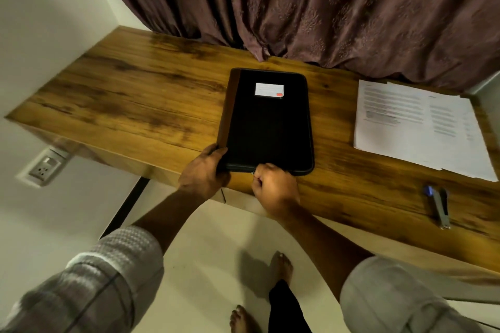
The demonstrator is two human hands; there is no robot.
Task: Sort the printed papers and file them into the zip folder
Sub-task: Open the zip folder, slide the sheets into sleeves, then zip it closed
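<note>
A black zip folder [267, 121] with a brown spine and a small white label lies flat and closed on the wooden desk [140, 100]. My left hand [204, 170] grips its near left corner, thumb on top. At the folder's near edge my right hand [273, 186] has its fingers curled and pinches the small zip pull. A spread of printed papers [416, 124] lies to the right of the folder, apart from both hands.
A stapler [439, 207] with a blue tip lies near the desk's front right edge. A dark curtain [311, 8] hangs behind the desk and touches its back. A wall socket [44, 166] sits below the desk at left. My bare feet stand on the pale floor.
</note>
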